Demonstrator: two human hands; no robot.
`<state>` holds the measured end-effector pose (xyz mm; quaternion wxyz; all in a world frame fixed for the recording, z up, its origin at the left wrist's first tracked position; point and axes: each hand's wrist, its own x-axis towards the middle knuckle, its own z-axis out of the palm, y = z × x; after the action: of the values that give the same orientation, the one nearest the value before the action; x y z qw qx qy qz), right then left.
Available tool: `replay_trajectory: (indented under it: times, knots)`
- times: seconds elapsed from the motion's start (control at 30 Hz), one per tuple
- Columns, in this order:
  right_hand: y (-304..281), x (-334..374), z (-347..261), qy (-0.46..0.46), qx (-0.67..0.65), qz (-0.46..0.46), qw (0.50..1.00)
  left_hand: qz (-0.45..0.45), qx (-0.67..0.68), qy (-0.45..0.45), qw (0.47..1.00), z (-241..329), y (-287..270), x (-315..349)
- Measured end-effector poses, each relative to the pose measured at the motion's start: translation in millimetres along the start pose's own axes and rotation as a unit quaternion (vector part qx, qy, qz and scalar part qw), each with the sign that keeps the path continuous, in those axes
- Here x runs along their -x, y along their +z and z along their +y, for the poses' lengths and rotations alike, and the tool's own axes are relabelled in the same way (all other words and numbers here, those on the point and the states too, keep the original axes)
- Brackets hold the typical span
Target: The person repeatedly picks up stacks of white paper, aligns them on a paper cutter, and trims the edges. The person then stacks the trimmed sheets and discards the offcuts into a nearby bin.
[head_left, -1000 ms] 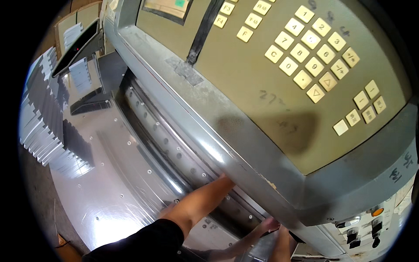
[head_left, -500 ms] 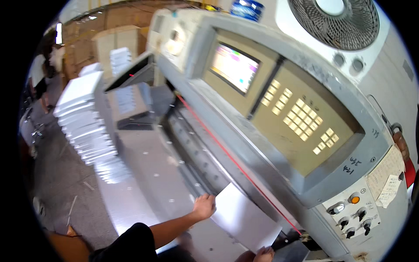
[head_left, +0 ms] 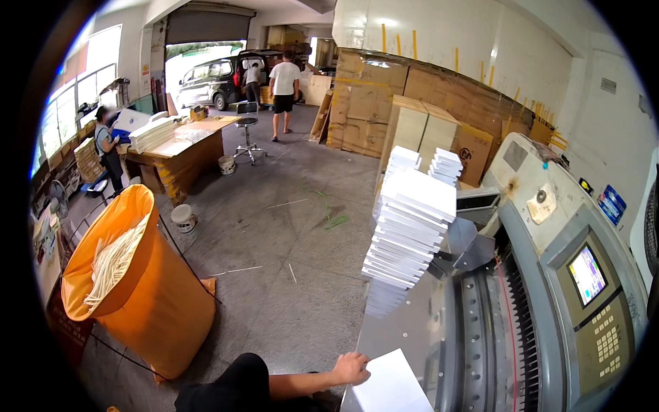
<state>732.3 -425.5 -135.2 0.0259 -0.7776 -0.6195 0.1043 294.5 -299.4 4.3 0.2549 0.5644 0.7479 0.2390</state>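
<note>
My left hand has its fingers closed on the far left corner of a stack of white paper. The paper lies at the near edge of the metal table of a cutting machine, cut off by the lower rim of the view. Behind it on the same table rises a tall, uneven pile of white paper stacks. To the right runs the machine's slot with a red light line, beside a lit screen and keypad. My right hand is out of sight.
On the left stands an orange bag full of paper strips. Farther back are a work table, a wheeled stool and white buckets. One person walks on the floor; others are near a van and the work table.
The view has swung left, bringing the workshop floor into sight. The paper has shifted away from the red line toward the table's near left edge with my left hand. My right hand has left view.
</note>
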Motion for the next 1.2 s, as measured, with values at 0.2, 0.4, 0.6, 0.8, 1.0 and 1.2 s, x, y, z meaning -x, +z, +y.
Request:
replay_trajectory:
  times: [0.2,0.4,0.6,0.8,1.0,1.2]
  knots:
    - [-12,26,-20,-0.015,0.01,-0.026,1.0,-0.074,0.053,0.017,0.996,-36,-6,-31]
    - [-75,79,-127,0.084,-0.133,0.079,0.984,-0.226,0.148,0.01,0.963,-61,-38,-61]
    - [-64,119,-237,0.277,-0.19,0.065,0.94,-0.41,0.259,-0.014,0.874,-92,-49,-124]
    - [-38,159,-321,0.363,-0.12,0.195,0.903,-0.501,0.225,0.001,0.835,-134,-55,-181]
    - [-101,155,-328,0.426,-0.709,0.136,0.546,-0.516,0.239,-0.076,0.819,-91,-98,-174]
    - [-111,148,-266,0.364,-0.735,0.005,0.572,-0.533,0.317,-0.107,0.777,-111,-86,-161]
